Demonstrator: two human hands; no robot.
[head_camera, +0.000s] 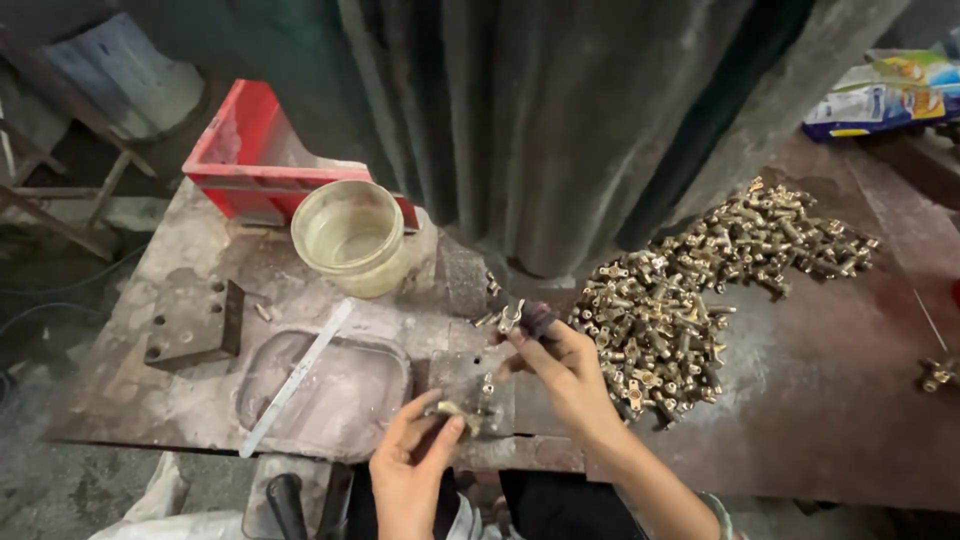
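My left hand (415, 455) pinches a small brass fitting (452, 410) between thumb and fingers, low near the front edge of the metal bench (200, 390). My right hand (560, 365) is raised just above and to the right of it, and its fingertips grip another small brass fitting (511, 316). A large heap of brass fittings (690, 285) lies on the bench right of my right hand. One more fitting stands upright on a small metal block (470, 380) between my hands.
A clear plastic tub (350, 235) stands before a red crate (250, 160) at the back left. A drilled steel block (195, 320), a shallow recessed tray (330, 385) with a flat white strip (295, 375) across it, a dark curtain behind, and packets (885, 95) at far right.
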